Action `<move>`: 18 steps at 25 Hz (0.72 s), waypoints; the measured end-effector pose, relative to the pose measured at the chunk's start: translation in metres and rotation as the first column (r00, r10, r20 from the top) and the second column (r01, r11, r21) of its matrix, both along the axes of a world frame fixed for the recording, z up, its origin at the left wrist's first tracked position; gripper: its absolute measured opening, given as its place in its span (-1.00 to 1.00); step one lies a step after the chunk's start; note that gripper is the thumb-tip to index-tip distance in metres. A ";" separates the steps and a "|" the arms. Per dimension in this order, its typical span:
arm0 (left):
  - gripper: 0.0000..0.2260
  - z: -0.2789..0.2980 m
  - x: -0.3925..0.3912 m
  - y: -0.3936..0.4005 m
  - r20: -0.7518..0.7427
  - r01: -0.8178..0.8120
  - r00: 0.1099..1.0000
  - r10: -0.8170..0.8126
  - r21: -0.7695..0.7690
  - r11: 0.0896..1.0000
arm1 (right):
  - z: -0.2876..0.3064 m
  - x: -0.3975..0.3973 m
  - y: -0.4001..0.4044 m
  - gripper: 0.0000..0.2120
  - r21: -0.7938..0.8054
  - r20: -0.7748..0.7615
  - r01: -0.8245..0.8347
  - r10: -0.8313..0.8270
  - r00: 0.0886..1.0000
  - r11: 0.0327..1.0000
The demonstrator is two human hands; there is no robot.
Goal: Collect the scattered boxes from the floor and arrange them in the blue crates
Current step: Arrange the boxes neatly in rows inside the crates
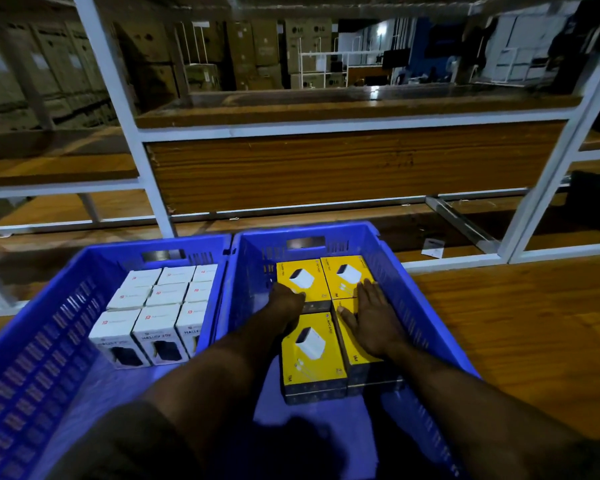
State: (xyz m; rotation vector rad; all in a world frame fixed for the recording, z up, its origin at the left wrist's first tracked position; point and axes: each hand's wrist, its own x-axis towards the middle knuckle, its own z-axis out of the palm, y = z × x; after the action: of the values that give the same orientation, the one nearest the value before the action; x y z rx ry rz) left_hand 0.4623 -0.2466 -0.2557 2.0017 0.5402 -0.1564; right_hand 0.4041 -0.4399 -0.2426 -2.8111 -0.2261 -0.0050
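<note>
Both my hands are flat and open on the yellow boxes (312, 344) in the right crate (413, 282), left hand (286, 299) at the left column, right hand (371, 317) on the right one, while one stray box (433, 247) sits on the floor way off past my right.

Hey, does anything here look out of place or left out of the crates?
One small white box lies alone on the wooden floor beyond the right blue crate, under the white rack. The yellow boxes sit in tidy rows.

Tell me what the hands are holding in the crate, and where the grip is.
Nothing is clearly gripped. The right hand lies flat on a yellow box; the left hand rests between yellow boxes, fingers hidden, so its grip cannot be told.
</note>
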 end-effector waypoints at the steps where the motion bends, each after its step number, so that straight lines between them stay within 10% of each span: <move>1: -0.43 0.000 -0.001 -0.005 0.026 0.007 1.000 -0.007 -0.007 1.000 | -0.003 0.006 0.003 -0.29 -0.012 0.012 -0.007 0.007 1.000 1.000; 18: -0.29 0.015 -0.034 -0.006 0.036 0.205 0.971 -0.235 0.373 0.905 | -0.013 0.038 0.020 -0.29 -0.171 -0.012 -0.048 0.047 0.999 0.984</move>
State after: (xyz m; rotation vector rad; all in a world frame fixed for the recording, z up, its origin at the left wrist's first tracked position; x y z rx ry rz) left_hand 0.4287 -0.2524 -0.2406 2.4248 0.3031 -0.1181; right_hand 0.4421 -0.4199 -0.2552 -2.9757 -0.3052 0.0389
